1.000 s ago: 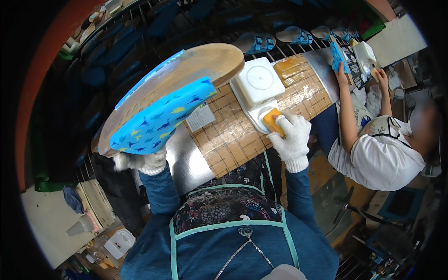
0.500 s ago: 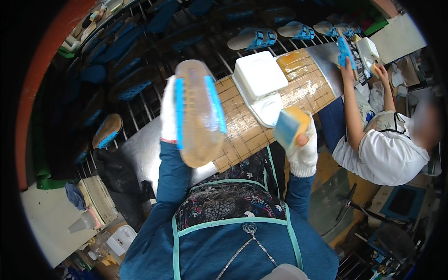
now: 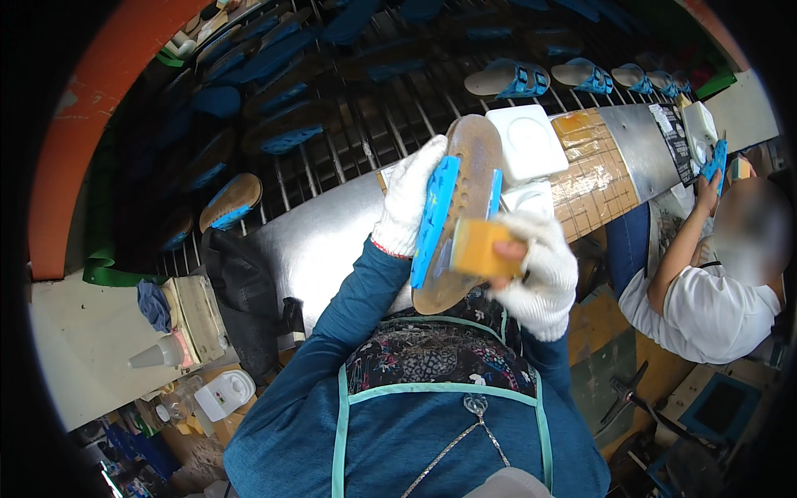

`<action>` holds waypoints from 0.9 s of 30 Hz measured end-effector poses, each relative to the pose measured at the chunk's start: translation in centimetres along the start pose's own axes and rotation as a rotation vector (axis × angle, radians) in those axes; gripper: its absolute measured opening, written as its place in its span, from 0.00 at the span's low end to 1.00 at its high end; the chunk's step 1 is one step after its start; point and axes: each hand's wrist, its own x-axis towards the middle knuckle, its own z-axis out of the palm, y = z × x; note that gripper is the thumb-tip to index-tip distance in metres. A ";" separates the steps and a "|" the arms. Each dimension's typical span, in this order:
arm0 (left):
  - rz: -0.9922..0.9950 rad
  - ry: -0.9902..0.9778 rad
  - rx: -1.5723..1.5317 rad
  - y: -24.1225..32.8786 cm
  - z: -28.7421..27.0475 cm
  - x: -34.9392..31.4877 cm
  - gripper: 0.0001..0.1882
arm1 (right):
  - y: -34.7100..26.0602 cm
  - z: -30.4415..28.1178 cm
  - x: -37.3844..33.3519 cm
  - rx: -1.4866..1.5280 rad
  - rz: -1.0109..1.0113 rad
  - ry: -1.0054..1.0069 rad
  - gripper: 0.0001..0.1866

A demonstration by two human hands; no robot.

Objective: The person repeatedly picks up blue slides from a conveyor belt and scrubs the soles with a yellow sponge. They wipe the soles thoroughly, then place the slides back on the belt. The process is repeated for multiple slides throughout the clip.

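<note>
A sandal (image 3: 475,184) with a brown sole and blue straps is held up in front of me, its underside facing me. My left hand (image 3: 413,197), in a white knit glove, is closed on its left edge by the blue strap. My right hand (image 3: 544,278), in a glove with bare fingertips showing, grips a yellow sponge (image 3: 481,247). The sponge overlaps the lower part of the sole and seems to touch it; slight blur hides the exact contact. Just behind the sandal stands a white plastic container (image 3: 531,141) with a round recessed top.
A metal bench top (image 3: 320,236) partly covered by taped cardboard (image 3: 594,170) runs across. Beyond it, a rod rack (image 3: 357,137) holds several sandals. A black cloth (image 3: 241,290) hangs at the left. On the right, a co-worker (image 3: 693,286) holds another blue-strapped sandal (image 3: 716,162).
The sponge has come from beside the container over onto the sole. The sandal is tilted differently and nearer my right hand. My view has shifted, so the bench appears further right.
</note>
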 end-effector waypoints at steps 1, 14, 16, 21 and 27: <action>0.034 -0.023 0.066 -0.1 -0.1 -0.2 0.12 | 0.5 -0.1 0.2 -0.126 -0.040 0.043 0.27; 0.052 -0.141 0.242 -0.7 -1.3 -0.9 0.17 | 2.3 0.5 1.4 -0.231 -0.069 0.083 0.28; 0.090 -0.096 0.174 -0.9 -1.0 -1.0 0.14 | 2.3 0.4 1.5 -0.258 -0.075 0.071 0.27; 0.089 -0.184 0.253 -0.4 -1.2 -0.5 0.16 | 2.2 -0.3 1.7 -0.274 -0.081 0.010 0.27; 0.146 -0.120 0.238 -0.5 -0.3 -0.2 0.17 | 2.3 0.1 1.1 -0.192 -0.046 0.016 0.25</action>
